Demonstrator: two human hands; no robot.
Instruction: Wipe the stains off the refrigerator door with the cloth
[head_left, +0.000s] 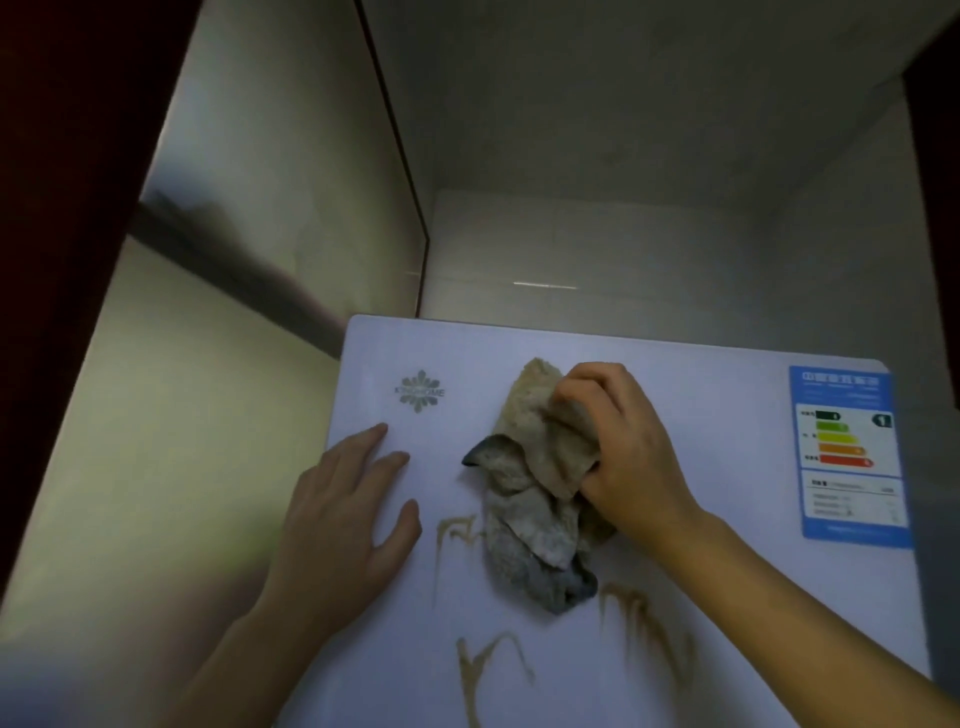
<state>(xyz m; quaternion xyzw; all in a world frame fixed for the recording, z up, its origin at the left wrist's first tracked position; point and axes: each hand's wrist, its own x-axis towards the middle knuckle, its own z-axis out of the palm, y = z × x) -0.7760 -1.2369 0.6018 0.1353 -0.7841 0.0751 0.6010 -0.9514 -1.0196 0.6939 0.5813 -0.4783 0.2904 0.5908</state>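
Note:
The white refrigerator door (701, 519) fills the lower right of the head view. Brown streaky stains mark it: one (457, 530) beside my left thumb, one (644, 623) below my right wrist, one (483, 670) near the bottom edge. My right hand (623, 447) grips the top of a crumpled beige and grey cloth (530, 509), which hangs down against the door between the stains. My left hand (343, 514) lies flat on the door's left edge, fingers straight.
A silver snowflake logo (420, 391) sits near the door's top left. A blue energy label (852, 457) is stuck at the top right. A glossy wall panel (208, 338) stands close on the left, grey walls behind the fridge.

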